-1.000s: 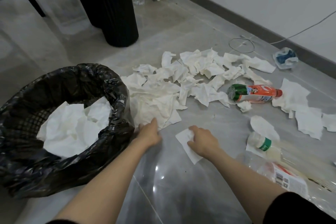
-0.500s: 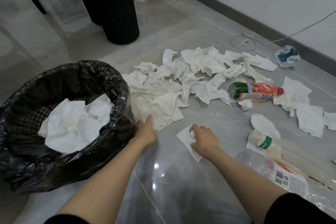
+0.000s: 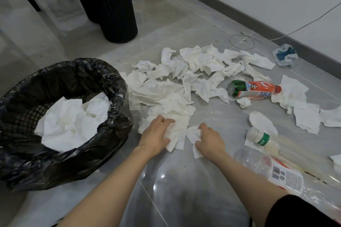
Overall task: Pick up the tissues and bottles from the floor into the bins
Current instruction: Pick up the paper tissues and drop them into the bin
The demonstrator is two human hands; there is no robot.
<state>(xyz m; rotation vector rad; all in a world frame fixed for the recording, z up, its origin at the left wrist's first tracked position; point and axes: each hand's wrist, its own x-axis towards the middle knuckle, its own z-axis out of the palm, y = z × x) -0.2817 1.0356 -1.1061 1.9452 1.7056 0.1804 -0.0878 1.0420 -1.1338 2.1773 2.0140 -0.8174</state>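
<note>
Both hands have closed since a moment ago: the left hand (image 3: 156, 134) now grips the near edge of the tissue pile (image 3: 166, 97) beside the black-lined bin (image 3: 114, 86), while the right hand (image 3: 209, 141) pinches a single tissue (image 3: 191, 131) against the floor (image 3: 212, 112).

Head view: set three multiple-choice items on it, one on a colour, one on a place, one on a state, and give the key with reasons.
1. What colour is the bag lining the bin? A white; B black; C blue.
2. Where is the orange bottle? A in a hand; B standing upright; C lying on the floor, right of the tissue pile.
3. What is the right hand doing? A pinching a tissue; B hanging empty; C gripping a cable.

Key: 1 B, the liner is glossy black. 2 C, it lies on its side on the tiles. 3 A, its fingers curl round a white sheet.
</note>
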